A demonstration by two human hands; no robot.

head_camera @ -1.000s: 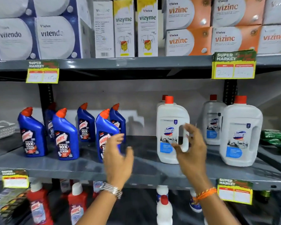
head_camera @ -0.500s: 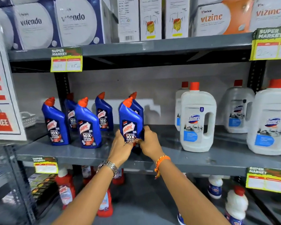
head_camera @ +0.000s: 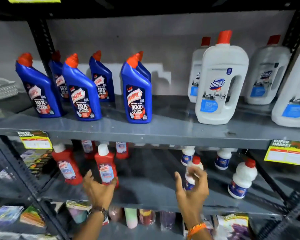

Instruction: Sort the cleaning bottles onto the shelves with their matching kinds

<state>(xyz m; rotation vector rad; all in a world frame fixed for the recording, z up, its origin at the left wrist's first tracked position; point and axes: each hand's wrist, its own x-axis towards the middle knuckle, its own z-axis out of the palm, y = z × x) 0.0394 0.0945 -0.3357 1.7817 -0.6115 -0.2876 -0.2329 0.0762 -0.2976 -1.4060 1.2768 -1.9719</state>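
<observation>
left hand (head_camera: 98,188) cupping red bottle (head_camera: 106,166), right hand (head_camera: 192,187) around white bottle (head_camera: 192,172)

On the upper shelf (head_camera: 163,134) stand six blue Harpic bottles (head_camera: 139,94) and four big white Domex jugs (head_camera: 220,84). On the lower shelf (head_camera: 145,201) I count four red bottles (head_camera: 106,163) and four small white bottles (head_camera: 242,177). Two price tags (head_camera: 286,152) hang on the upper shelf edge.

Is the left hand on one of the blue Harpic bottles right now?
No, the left hand is down on the lower shelf around a red bottle, below the blue Harpic bottles.
</observation>
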